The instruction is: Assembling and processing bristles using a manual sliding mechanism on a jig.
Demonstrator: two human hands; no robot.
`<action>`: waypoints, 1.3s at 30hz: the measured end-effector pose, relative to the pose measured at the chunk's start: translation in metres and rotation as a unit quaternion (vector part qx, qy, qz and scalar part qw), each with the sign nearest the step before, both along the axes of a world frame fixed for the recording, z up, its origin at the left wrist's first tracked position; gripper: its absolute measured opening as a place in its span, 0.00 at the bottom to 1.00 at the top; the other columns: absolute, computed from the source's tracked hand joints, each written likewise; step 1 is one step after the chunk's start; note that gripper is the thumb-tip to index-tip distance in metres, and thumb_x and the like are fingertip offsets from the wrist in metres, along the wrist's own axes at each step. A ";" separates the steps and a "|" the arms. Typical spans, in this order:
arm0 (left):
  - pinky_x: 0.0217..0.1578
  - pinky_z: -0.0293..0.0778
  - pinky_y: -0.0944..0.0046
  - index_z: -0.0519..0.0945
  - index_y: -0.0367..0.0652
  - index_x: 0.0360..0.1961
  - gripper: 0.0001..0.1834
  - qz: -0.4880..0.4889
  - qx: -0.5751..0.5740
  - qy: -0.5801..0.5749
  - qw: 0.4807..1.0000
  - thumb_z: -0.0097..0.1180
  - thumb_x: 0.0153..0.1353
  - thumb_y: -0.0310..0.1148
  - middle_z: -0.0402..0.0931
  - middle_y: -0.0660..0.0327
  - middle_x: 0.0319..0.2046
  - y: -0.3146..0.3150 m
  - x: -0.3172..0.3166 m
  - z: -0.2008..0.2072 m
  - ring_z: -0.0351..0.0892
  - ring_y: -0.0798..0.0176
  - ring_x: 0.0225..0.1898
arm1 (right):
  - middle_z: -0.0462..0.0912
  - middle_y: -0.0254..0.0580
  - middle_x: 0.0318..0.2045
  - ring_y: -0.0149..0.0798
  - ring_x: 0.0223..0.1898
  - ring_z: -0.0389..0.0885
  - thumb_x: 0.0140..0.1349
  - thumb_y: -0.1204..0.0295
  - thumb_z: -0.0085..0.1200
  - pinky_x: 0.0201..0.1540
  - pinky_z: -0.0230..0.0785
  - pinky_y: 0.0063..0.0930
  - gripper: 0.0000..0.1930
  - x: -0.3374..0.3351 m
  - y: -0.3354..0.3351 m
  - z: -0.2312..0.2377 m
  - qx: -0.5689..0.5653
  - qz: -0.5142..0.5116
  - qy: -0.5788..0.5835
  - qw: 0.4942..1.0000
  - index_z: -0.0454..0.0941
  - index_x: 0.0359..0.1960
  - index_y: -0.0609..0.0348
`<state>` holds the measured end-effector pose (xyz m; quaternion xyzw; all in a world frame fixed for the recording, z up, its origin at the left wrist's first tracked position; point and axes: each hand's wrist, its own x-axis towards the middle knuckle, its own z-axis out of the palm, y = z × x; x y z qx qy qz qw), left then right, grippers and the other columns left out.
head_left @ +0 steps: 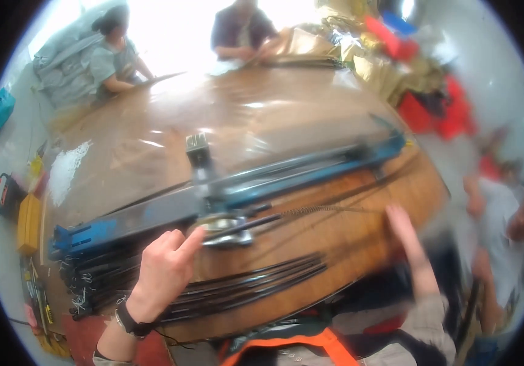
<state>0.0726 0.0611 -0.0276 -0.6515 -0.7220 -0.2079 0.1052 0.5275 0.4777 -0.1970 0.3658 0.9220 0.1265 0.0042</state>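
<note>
My left hand (pixel 165 265), with a dark band on its wrist, is closed, its fingers at the near end of a slim black tube (pixel 262 221). A thin coil spring (pixel 304 210) continues in line from the tube's far end and runs right into a thin wire (pixel 359 209). On the right, the fingertips of my right hand (pixel 399 221) are pressed together at the wire's end; blur hides the exact grip. Beside the tube sits a shiny metal clamp-like part (pixel 230 236) on a long blue metal bench fixture (pixel 256 192). An upright dark metal post (pixel 198 151) rises from the fixture.
Several black tubes (pixel 256 280) lie near the table's front edge. Plastic sheeting (pixel 152 131) covers the far table (pixel 359 238). Two people (pixel 115 58) work across it; another person (pixel 509 226) is close at right. A yellow box (pixel 28 224) stands left, red and gold bags (pixel 445 110) far right.
</note>
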 end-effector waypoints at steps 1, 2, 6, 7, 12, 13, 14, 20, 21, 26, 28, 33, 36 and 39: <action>0.24 0.71 0.58 0.80 0.43 0.48 0.18 -0.001 0.001 0.004 1.000 0.60 0.54 0.22 0.69 0.58 0.22 0.002 0.001 0.001 0.73 0.56 0.24 | 0.79 0.51 0.39 0.56 0.42 0.77 0.49 0.80 0.52 0.45 0.73 0.46 0.17 0.008 0.002 -0.004 0.000 -0.013 0.015 1.000 0.74 0.44 0.57; 0.24 0.71 0.58 0.80 0.43 0.48 0.18 0.000 0.002 0.002 1.000 0.60 0.54 0.22 0.69 0.58 0.22 0.004 0.002 0.003 0.73 0.56 0.24 | 0.79 0.52 0.39 0.57 0.41 0.77 0.49 0.80 0.52 0.44 0.73 0.46 0.18 0.015 0.005 -0.010 0.000 -0.027 0.029 0.999 0.73 0.45 0.57; 0.25 0.72 0.57 0.79 0.43 0.48 0.19 0.015 -0.007 -0.004 1.000 0.59 0.54 0.22 0.69 0.57 0.22 0.004 0.006 0.011 0.74 0.55 0.25 | 0.80 0.52 0.36 0.54 0.40 0.79 0.61 0.75 0.49 0.44 0.72 0.47 0.09 -0.005 0.001 0.001 0.014 -0.059 0.117 0.991 0.76 0.43 0.58; 0.26 0.72 0.56 0.79 0.43 0.49 0.19 0.022 -0.009 -0.010 1.000 0.59 0.54 0.22 0.70 0.57 0.22 0.006 0.007 0.013 0.74 0.54 0.25 | 0.80 0.52 0.36 0.54 0.40 0.79 0.61 0.75 0.49 0.44 0.72 0.47 0.09 -0.014 0.000 0.006 0.012 -0.058 0.119 0.991 0.76 0.43 0.58; 0.30 0.74 0.54 0.78 0.44 0.53 0.19 0.066 0.060 -0.016 0.996 0.57 0.59 0.22 0.75 0.51 0.28 0.003 -0.014 0.030 0.77 0.48 0.29 | 0.84 0.47 0.32 0.44 0.36 0.83 0.65 0.71 0.55 0.38 0.74 0.33 0.07 -0.133 -0.035 0.029 -0.183 0.004 0.409 0.894 0.81 0.39 0.59; 0.31 0.73 0.54 0.78 0.45 0.54 0.20 0.083 0.079 -0.017 0.993 0.56 0.60 0.22 0.76 0.50 0.29 -0.002 -0.019 0.038 0.77 0.46 0.30 | 0.84 0.42 0.30 0.35 0.33 0.83 0.66 0.68 0.55 0.36 0.74 0.27 0.08 -0.173 -0.053 0.035 -0.261 0.064 0.456 0.849 0.81 0.38 0.60; 0.31 0.73 0.54 0.78 0.45 0.54 0.20 0.090 0.067 -0.025 0.993 0.56 0.60 0.22 0.76 0.50 0.29 -0.005 -0.026 0.042 0.77 0.46 0.30 | 0.84 0.38 0.30 0.29 0.35 0.82 0.66 0.70 0.55 0.38 0.74 0.26 0.08 -0.211 -0.076 0.057 -0.304 0.115 0.450 0.832 0.81 0.39 0.61; 0.31 0.72 0.58 0.78 0.45 0.56 0.20 0.178 0.067 0.003 0.982 0.55 0.62 0.20 0.76 0.50 0.30 -0.056 -0.051 0.049 0.77 0.50 0.29 | 0.85 0.38 0.31 0.38 0.34 0.82 0.59 0.70 0.62 0.43 0.73 0.33 0.05 -0.406 -0.148 0.106 -0.271 0.389 0.483 0.736 0.85 0.34 0.56; 0.31 0.72 0.58 0.78 0.45 0.56 0.20 0.177 0.069 0.002 0.982 0.55 0.62 0.20 0.76 0.50 0.30 -0.066 -0.055 0.047 0.77 0.50 0.29 | 0.85 0.39 0.29 0.40 0.33 0.82 0.57 0.70 0.63 0.43 0.72 0.34 0.05 -0.425 -0.148 0.100 -0.254 0.421 0.474 0.731 0.85 0.33 0.56; 0.33 0.72 0.60 0.78 0.45 0.56 0.21 0.240 0.059 -0.024 0.969 0.54 0.62 0.20 0.75 0.51 0.30 -0.127 -0.070 0.022 0.76 0.52 0.29 | 0.83 0.40 0.24 0.41 0.30 0.81 0.53 0.69 0.66 0.40 0.71 0.33 0.06 -0.463 -0.162 0.086 -0.274 0.479 0.469 0.689 0.85 0.29 0.57; 0.33 0.72 0.61 0.78 0.46 0.56 0.21 0.250 0.057 -0.042 0.966 0.54 0.62 0.20 0.75 0.52 0.30 -0.135 -0.076 0.013 0.75 0.52 0.29 | 0.83 0.39 0.23 0.41 0.31 0.80 0.54 0.69 0.65 0.42 0.70 0.33 0.06 -0.470 -0.165 0.087 -0.276 0.479 0.438 0.710 0.84 0.28 0.57; 0.34 0.72 0.60 0.78 0.45 0.56 0.20 0.250 0.074 -0.048 0.964 0.55 0.62 0.20 0.76 0.51 0.30 -0.122 -0.087 0.007 0.76 0.52 0.29 | 0.80 0.37 0.21 0.41 0.33 0.80 0.55 0.70 0.63 0.49 0.65 0.37 0.03 -0.482 -0.186 0.103 -0.192 0.477 0.276 0.812 0.82 0.26 0.54; 0.34 0.72 0.59 0.78 0.45 0.55 0.19 0.233 0.077 -0.030 0.969 0.54 0.63 0.21 0.76 0.51 0.30 -0.119 -0.093 0.003 0.76 0.51 0.30 | 0.79 0.35 0.21 0.40 0.33 0.79 0.56 0.72 0.60 0.52 0.61 0.40 0.02 -0.474 -0.185 0.099 -0.101 0.472 0.257 0.837 0.81 0.26 0.52; 0.34 0.72 0.58 0.78 0.45 0.55 0.19 0.266 0.033 -0.029 0.963 0.55 0.63 0.22 0.76 0.50 0.30 -0.128 -0.106 -0.002 0.76 0.49 0.31 | 0.78 0.33 0.22 0.39 0.33 0.78 0.55 0.76 0.56 0.56 0.57 0.42 0.05 -0.442 -0.153 0.083 0.010 0.462 0.325 0.825 0.77 0.26 0.49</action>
